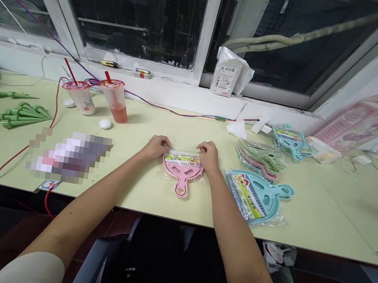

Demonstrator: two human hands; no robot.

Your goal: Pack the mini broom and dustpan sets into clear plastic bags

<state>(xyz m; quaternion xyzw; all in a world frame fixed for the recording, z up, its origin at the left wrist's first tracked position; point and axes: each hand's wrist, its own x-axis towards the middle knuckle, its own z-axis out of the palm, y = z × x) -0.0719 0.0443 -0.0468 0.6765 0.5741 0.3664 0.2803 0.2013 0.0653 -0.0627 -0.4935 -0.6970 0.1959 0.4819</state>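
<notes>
A pink dustpan-shaped pack (pixel 182 173) lies on the table in front of me, inside a clear plastic bag with a colourful label strip across its top. Its handle points toward me. My left hand (pixel 156 147) is closed at the bag's top left corner, fingers pinched on the plastic. At the top right corner my right hand (pixel 209 156) pinches the bag in the same way. To the right lies a bagged blue pack of the same shape (pixel 268 200), its handle pointing right. Behind it is a stack of green and pink packs (pixel 261 154).
More blue packs (pixel 288 141) lie at the back right, near a pink box (pixel 369 121). On the left stand two drink cups (pixel 114 100) with red straws. Green cone-shaped pieces (pixel 24 116), a red cable (pixel 11 165) and a blurred-out item (pixel 72 156) lie there too.
</notes>
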